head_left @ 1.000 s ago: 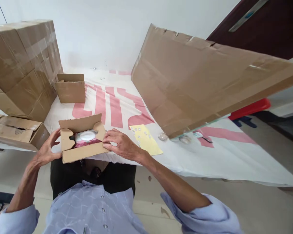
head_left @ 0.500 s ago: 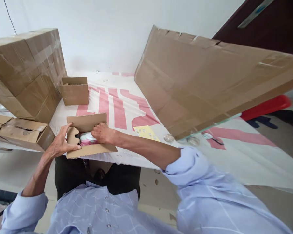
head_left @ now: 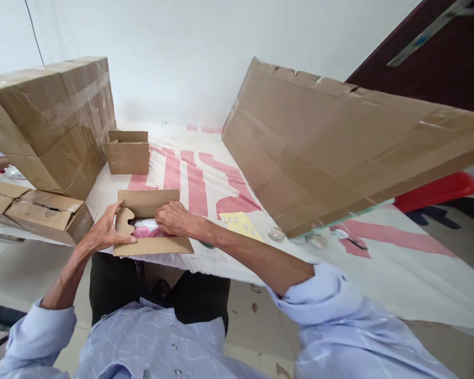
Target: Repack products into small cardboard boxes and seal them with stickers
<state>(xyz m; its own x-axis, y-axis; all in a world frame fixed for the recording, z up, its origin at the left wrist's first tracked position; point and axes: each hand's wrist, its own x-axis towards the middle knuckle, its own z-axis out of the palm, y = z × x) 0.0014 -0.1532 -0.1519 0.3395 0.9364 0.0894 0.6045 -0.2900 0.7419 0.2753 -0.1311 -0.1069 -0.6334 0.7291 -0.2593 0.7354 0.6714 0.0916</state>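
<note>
A small cardboard box (head_left: pixel 153 246) stands with its flaps up at the table's front edge. My left hand (head_left: pixel 105 231) is closed around its left end, thumb on the front flap and fingers at the back corner. Inside lie a pink fuzzy item (head_left: pixel 147 231) and something white, both partly covered. My right hand (head_left: pixel 174 217) reaches into the right part of the box with curled fingers. Its fingertips are hidden, and I cannot tell what they hold.
A second small box (head_left: pixel 127 158) sits behind on the cloth-covered table (head_left: pixel 205 252). Taped cartons (head_left: pixel 63 121) are stacked at left, with a long carton (head_left: pixel 35 213) before them. A large cardboard sheet (head_left: pixel 339 142) leans at right. A yellow sticker sheet (head_left: pixel 240 225) lies near my right forearm.
The whole view has shifted slightly. My right hand has stayed at the box's right part, its fingers still curled, and my left hand keeps its grip on the left end.
</note>
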